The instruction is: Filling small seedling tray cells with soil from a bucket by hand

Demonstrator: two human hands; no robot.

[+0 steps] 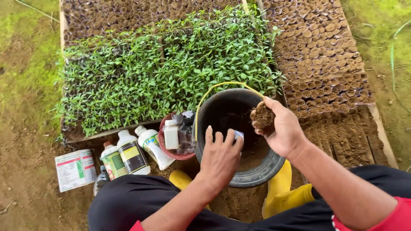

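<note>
Crouching over a black bucket (214, 113), the person closed the right hand (280, 130) around a clump of soil (262, 116) above its rim. The left hand (220, 156) pinched a small clear bag (238, 135) over the bucket's mouth, fingers curled narrowly. White bottles (132, 156) lay just beside the bucket.

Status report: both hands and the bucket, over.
Right hand shut on soil clump above black bucket. Left hand holds small clear bag over bucket. Bottles beside, nothing blocking.
</note>
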